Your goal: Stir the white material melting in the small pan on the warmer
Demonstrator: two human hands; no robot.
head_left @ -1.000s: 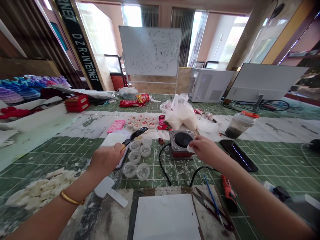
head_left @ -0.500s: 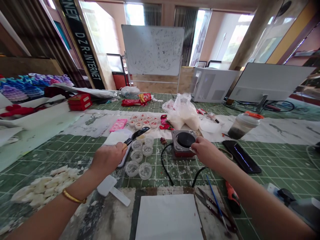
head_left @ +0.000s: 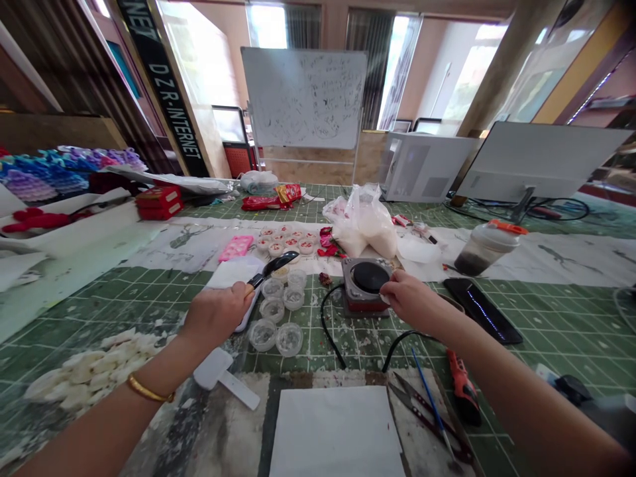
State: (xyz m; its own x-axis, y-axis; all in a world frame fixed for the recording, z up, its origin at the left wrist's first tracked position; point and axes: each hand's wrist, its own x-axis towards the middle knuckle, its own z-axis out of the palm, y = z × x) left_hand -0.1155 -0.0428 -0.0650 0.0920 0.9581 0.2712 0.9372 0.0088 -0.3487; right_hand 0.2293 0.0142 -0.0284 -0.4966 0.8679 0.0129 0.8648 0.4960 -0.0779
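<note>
My left hand (head_left: 216,317) is closed round the handle of a black spoon (head_left: 282,263), whose bowl hangs over a cluster of clear round cups (head_left: 272,309). A small electric hot plate (head_left: 366,281) with a black round top stands right of the cups. At its right edge my right hand (head_left: 405,295) is closed in a pinch. A whitish bit shows at the fingertips, too small to name. Under my left hand lies a white tray-like thing (head_left: 241,273), partly hidden. Cups with red bits on pale filling (head_left: 291,243) stand farther back.
A white scoop (head_left: 226,379) and pale chunks (head_left: 94,368) lie at left. White paper (head_left: 335,430), scissors (head_left: 420,407) and a blue brush (head_left: 430,397) lie in front. A phone (head_left: 481,310) and lidded jar (head_left: 487,248) are at right, a plastic bag (head_left: 365,225) behind.
Both hands keep almost the same place and grip. The view shifts very slightly; the spoon still hangs over the cups.
</note>
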